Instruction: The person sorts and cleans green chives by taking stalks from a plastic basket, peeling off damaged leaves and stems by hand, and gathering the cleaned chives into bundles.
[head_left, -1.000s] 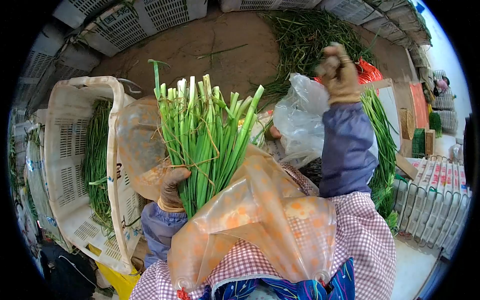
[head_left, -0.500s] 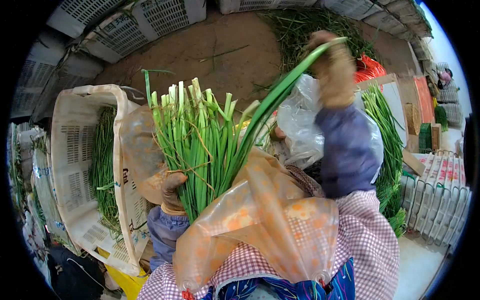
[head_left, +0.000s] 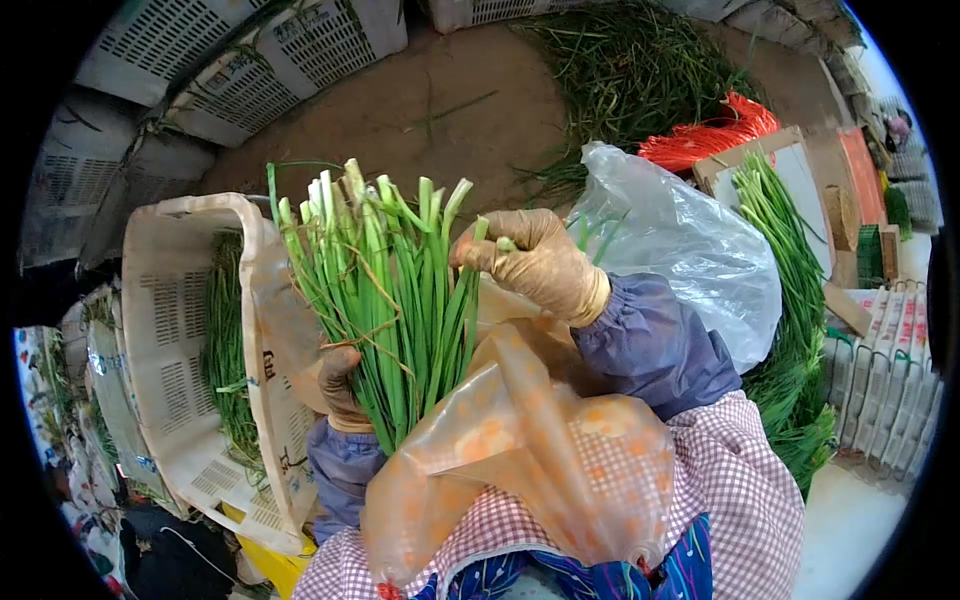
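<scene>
My left hand, in a stained glove, is wrapped round the lower left side of a bunch of green onions. The bunch stands nearly upright over my lap, its pale cut ends at the top and some dry brown strands across it. At its upper right edge my right hand, also gloved, has thumb and fingers pinched on a green onion stalk. An orange-spotted plastic apron covers my lap and hides the bunch's lower end.
On the left, a white plastic crate holds more greens. A clear plastic bag lies on the right, beside a long pile of green onions. Beyond are red ties and a heap of loose leaves. Stacked crates line the back.
My right hand has come down and left from the upper right, where it held a long green leaf outstretched, to the bunch's edge. My left hand keeps its hold on the bunch.
</scene>
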